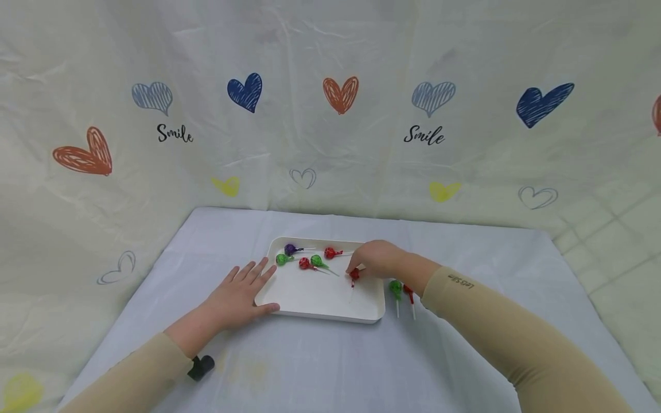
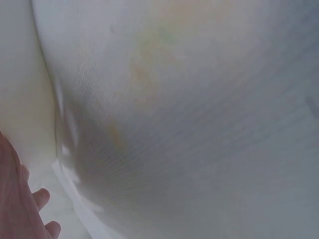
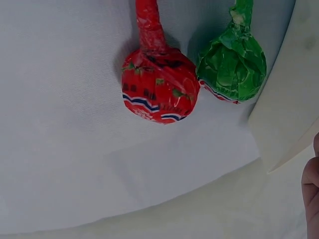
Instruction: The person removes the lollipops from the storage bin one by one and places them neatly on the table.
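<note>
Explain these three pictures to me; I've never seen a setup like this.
There is no machine here: just a person's left hand and right hand, both bare. The wide picture comes from a camera worn on the head, looking forward and down. Each wrist wears another: the left one sees mostly white tablecloth, the right one a green lollipop and a red lollipop lying beside a white tray.

Inside the white tray lie a purple lollipop, two green lollipops and two red lollipops. A small dark object, too unclear to name, lies by the left sleeve.

The left hand rests spread at the tray's left edge; the right hand pinches another red lollipop at its right side.
</note>
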Available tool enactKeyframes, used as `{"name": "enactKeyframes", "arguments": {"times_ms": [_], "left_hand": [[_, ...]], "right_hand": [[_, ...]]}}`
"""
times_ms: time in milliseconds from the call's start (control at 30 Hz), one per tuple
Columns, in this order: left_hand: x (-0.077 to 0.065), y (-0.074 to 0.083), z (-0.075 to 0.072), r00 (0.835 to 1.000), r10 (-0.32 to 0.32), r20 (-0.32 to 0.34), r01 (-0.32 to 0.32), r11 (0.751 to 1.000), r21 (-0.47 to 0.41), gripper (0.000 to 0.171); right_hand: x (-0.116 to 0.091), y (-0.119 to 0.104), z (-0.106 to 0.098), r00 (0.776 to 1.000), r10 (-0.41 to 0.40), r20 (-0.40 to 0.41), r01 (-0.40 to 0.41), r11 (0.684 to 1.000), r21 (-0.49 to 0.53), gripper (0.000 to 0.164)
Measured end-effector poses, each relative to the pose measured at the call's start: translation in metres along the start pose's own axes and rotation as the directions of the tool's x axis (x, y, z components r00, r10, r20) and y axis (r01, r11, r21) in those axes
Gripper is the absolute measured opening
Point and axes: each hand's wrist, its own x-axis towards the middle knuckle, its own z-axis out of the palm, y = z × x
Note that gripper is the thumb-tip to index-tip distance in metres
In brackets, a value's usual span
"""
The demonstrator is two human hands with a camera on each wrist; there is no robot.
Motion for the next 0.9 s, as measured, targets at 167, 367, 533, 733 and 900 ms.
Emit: {"name": "enactKeyframes", "arguments": {"times_ms": [167, 367, 533, 733, 900], "left_hand": [[0.000, 0.000, 0.000, 1.000, 0.004, -0.003, -0.004, 1.000, 0.003, 0.101], [-0.002, -0.001, -0.001, 1.000, 0.005, -0.017, -0.005, 1.000, 0.003, 0.098], [-0.001, 0.000, -0.002, 1.000, 0.006, -0.014, -0.006, 1.000, 0.007, 0.099], [-0.001, 0.001, -0.002, 1.000, 0.007, -0.003, -0.007, 1.000, 0.009, 0.102], [-0.001, 0.001, 0.000, 1.000, 0.008, -0.013, -0.008, 1.000, 0.003, 0.101]], "right_hand": [[-0.002, -0.001, -0.006, 1.000, 0.000, 0.013, 0.000, 1.000, 0.026, 0.029], [-0.006, 0.001, -0.019, 1.000, 0.011, -0.001, -0.011, 0.998, 0.061, 0.031], [-0.008, 0.005, -0.020, 0.999, 0.038, 0.024, -0.040, 0.995, 0.092, 0.031], [-0.005, 0.010, -0.013, 0.996, 0.081, 0.043, -0.085, 0.990, 0.116, 0.029], [-0.001, 0.011, -0.008, 0.991, 0.119, 0.055, -0.125, 0.985, 0.120, 0.027]]}}
